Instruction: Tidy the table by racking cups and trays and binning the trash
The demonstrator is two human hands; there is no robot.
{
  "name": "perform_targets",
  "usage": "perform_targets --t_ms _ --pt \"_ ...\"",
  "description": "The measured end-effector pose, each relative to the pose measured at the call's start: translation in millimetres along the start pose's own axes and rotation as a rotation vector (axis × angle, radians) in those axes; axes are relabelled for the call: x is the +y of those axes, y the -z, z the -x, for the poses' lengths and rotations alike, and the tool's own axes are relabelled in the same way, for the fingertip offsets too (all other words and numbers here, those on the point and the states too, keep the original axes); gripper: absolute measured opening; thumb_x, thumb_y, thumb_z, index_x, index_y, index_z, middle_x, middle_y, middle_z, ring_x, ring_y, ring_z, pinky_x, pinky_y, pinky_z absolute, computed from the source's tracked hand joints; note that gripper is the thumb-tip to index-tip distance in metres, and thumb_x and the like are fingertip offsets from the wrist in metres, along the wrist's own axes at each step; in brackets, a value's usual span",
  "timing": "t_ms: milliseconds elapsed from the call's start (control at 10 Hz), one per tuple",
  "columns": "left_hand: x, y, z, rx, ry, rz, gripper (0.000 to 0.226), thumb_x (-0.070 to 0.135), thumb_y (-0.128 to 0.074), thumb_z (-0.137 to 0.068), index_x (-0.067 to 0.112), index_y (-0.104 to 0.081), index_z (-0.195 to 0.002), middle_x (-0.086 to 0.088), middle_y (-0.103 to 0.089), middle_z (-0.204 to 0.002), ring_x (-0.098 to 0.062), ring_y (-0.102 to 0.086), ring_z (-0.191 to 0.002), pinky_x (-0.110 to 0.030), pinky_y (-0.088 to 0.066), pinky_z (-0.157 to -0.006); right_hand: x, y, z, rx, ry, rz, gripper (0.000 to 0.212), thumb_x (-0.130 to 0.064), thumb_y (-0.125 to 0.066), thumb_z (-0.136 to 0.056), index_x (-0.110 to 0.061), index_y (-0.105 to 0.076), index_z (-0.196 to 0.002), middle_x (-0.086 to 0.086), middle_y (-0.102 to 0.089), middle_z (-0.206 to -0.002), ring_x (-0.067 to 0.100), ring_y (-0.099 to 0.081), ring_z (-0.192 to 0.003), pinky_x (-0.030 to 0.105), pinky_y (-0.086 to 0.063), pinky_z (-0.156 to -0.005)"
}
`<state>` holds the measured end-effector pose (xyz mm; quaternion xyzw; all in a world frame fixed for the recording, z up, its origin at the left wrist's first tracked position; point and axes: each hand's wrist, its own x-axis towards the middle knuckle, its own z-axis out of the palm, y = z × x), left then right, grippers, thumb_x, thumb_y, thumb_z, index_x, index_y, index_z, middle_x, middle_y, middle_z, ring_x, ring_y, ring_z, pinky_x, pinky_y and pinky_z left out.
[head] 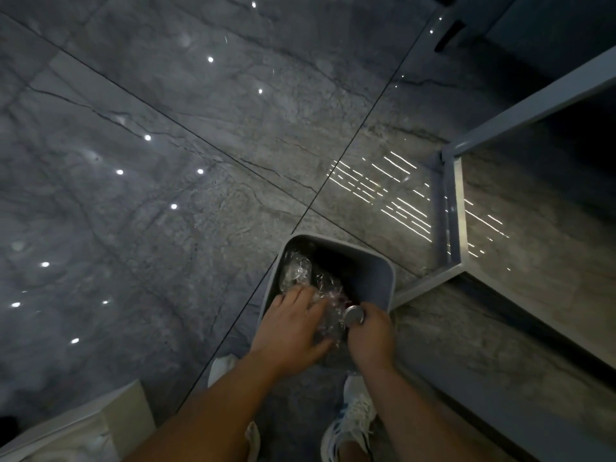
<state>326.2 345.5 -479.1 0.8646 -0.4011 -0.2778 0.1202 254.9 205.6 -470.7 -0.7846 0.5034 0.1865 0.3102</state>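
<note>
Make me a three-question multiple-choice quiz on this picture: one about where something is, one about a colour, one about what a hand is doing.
1. Where does the bin stand?
A) on the floor by the person's feet
B) on a tabletop
C) on a shelf

2. What colour is the bin?
A) red
B) grey
C) yellow

3. What is the right hand doing?
A) hanging empty
B) gripping a round silvery object
C) lying flat on the floor

Answers:
1 A: the tiled floor surrounds it, and the shoes are just below it.
2 B: its rim and wall are plain grey.
3 B: its fingers curl round the round silvery object above the bin's opening.
</note>
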Motion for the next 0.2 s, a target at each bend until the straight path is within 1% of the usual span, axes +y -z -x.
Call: perform_targets --t_ms 100,200 --pt "6 9 9 0.007 0.036 0.025 0.068 0.060 -0.044 -0.082 0.026 -0.043 -0.141 -0.005 -0.048 -0.138 -0.026 -0.040 -0.135 -0.042 -0.041 -0.106 4 10 16 0.012 -0.004 -0.102 0.021 -0.001 -0.055 -0.087 -0.005 -0.068 -0.102 0.019 -0.065 -0.106 0.036 -0.061 -0.098 0.034 -0.044 -0.078" --pt "13 23 19 -0.046 0.089 -0.004 0.061 0.047 -0.043 -0.085 0.023 -0.044 -0.142 -0.004 -0.048 -0.140 -0.025 -0.039 -0.136 -0.043 -0.039 -0.108 6 19 29 -0.023 -0.013 -0.123 0.019 -0.008 -0.059 -0.090 -0.009 -0.067 -0.108 0.016 -0.064 -0.111 0.032 -0.061 -0.099 0.031 -0.044 -0.079"
